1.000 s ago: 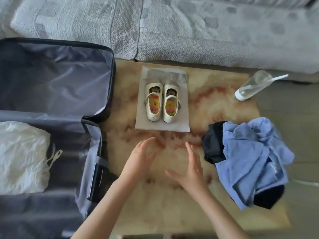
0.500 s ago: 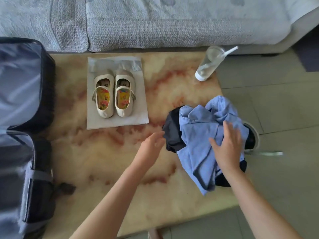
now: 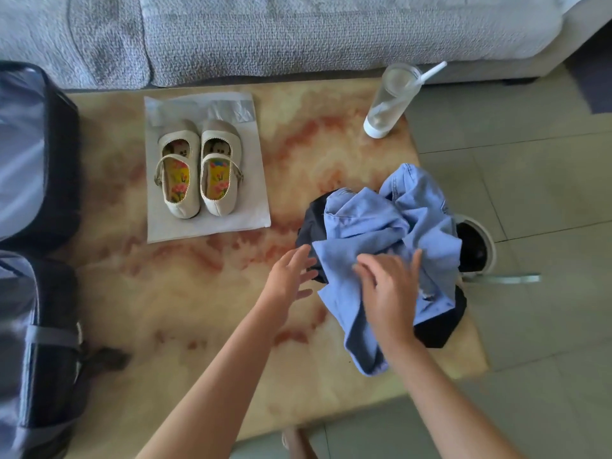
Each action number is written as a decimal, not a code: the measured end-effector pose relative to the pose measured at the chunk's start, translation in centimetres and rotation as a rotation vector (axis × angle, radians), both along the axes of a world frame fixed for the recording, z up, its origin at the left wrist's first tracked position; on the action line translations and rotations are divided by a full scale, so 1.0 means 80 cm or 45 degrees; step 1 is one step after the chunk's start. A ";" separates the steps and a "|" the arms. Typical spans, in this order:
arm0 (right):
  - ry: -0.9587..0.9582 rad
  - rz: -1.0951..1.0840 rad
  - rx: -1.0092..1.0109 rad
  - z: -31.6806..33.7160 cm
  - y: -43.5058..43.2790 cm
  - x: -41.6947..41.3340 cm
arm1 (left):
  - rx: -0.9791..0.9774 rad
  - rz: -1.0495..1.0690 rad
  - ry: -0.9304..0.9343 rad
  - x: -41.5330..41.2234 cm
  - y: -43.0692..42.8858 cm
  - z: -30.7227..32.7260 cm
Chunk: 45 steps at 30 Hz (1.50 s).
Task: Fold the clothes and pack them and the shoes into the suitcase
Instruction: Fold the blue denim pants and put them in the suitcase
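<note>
Resting palm-down on the crumpled blue denim garment [image 3: 381,226], the right hand [image 3: 389,293] has its fingers spread and only lightly bent. It lies on the cloth and pinches none of it. The denim bunches up beyond the fingertips and trails down past the wrist toward the table's near edge.

The left hand [image 3: 288,279] is open, fingers splayed, holding nothing. It sits just beside the pile's left edge. Its fingertips reach the dark garment [image 3: 311,223] under the denim, though motion blur leaves actual contact uncertain.

The pile lies on the right side of the marbled table [image 3: 198,309]. The shoes [image 3: 198,170] stand paired on a grey pouch [image 3: 251,210], well apart from both hands. The suitcase [image 3: 33,160] lies open at the far left. A tumbler [image 3: 387,101] with a straw stands at the table's far right corner, near the sofa [image 3: 298,34].
</note>
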State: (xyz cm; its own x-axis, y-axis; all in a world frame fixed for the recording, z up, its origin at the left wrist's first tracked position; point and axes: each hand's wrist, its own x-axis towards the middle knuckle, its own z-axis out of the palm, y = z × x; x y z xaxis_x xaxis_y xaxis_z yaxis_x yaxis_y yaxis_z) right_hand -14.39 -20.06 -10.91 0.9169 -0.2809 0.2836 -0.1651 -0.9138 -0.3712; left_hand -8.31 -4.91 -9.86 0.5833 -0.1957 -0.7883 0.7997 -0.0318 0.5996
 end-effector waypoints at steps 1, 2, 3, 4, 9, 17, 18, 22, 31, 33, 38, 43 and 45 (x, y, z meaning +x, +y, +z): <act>-0.019 0.088 0.094 0.003 0.020 -0.012 | -0.029 0.018 0.055 0.002 -0.001 0.000; -0.019 0.168 0.165 0.004 0.041 -0.026 | -0.039 -0.004 0.103 0.003 -0.001 -0.001; -0.009 0.221 0.186 0.003 0.062 -0.041 | -0.027 -0.049 0.139 0.002 0.001 -0.001; 0.005 0.246 0.174 0.001 0.081 -0.056 | 0.001 -0.094 0.164 0.001 0.003 -0.001; 0.043 0.147 0.341 -0.006 0.113 -0.092 | 0.139 -0.130 0.124 -0.022 0.028 -0.023; 0.134 -0.385 0.523 0.013 0.033 -0.035 | 0.011 -0.003 -0.038 -0.038 0.040 -0.015; 0.198 -0.371 0.509 0.005 0.022 -0.030 | 0.017 0.031 -0.051 -0.036 0.045 -0.014; 0.310 -0.223 0.769 -0.011 0.025 -0.031 | 0.087 -0.007 -0.056 -0.030 0.075 -0.013; 0.157 0.095 0.473 -0.023 0.150 -0.081 | 0.335 -0.170 -0.200 -0.007 0.110 -0.013; 0.162 0.129 0.428 -0.028 0.166 -0.097 | 0.334 -0.285 -0.275 -0.006 0.096 -0.007; 0.042 -0.108 0.433 -0.008 0.115 -0.103 | 0.433 -0.518 -0.365 -0.013 0.060 -0.023; 0.143 -0.518 0.186 -0.003 0.026 -0.041 | 0.710 -0.535 -0.529 -0.010 0.045 -0.035; 0.272 -0.624 0.314 -0.006 0.002 -0.025 | 0.717 -0.406 -0.590 -0.005 0.049 -0.034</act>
State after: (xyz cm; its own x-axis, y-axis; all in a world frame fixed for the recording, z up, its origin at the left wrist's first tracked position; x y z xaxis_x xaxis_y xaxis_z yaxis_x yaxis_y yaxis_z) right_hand -16.39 -19.89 -11.35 0.6933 -0.7204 -0.0203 -0.6406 -0.6031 -0.4752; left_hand -8.69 -0.99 -12.55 0.8591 -0.0524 -0.5091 0.3741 -0.6145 0.6946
